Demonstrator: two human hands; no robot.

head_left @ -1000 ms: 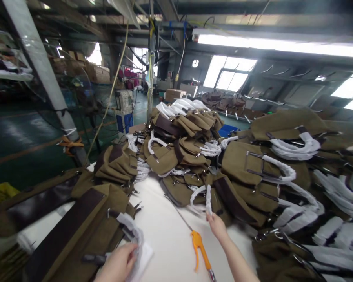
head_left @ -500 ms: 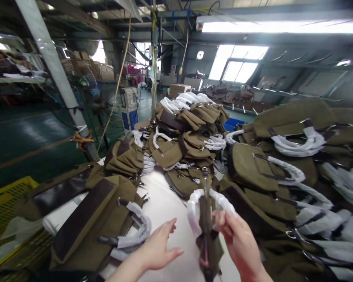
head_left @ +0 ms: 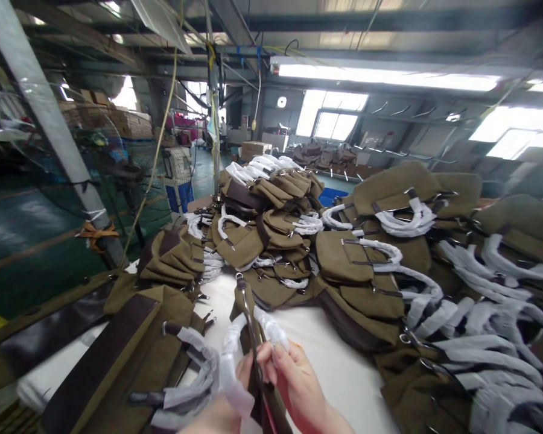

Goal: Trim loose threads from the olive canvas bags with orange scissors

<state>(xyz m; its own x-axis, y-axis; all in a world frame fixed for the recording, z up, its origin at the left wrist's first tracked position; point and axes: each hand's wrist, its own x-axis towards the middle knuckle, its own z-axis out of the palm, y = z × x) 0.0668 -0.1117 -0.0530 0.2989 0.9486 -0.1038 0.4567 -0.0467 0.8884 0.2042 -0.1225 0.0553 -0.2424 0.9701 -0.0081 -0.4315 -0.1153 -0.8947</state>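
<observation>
Taking the held bag [head_left: 250,319] as the landmark: it stands edge-on and upright at the bottom centre of the view, an olive canvas bag with its two handles wrapped in white paper [head_left: 228,361].

To its left lies a flat olive bag with a dark brown strap [head_left: 117,349], its own wrapped handle just beside the held one.

The left hand [head_left: 226,410] is low at the frame edge, mostly cut off; its fingers are curled closed around the left wrapped handle and the bag's edge.

Just right of the bag, the right hand [head_left: 294,386] is closed on it too, thumb and fingers pinched against the bag's upper edge beside the right wrapped handle.

Under and behind the bag is the white desk [head_left: 335,361].

Beyond it, toward the far side, rises a heap of matching olive bags [head_left: 271,205]. To the right of the held bag more of the same bags [head_left: 389,283] are stacked, their white-wrapped handles spilling toward the right edge.
</observation>
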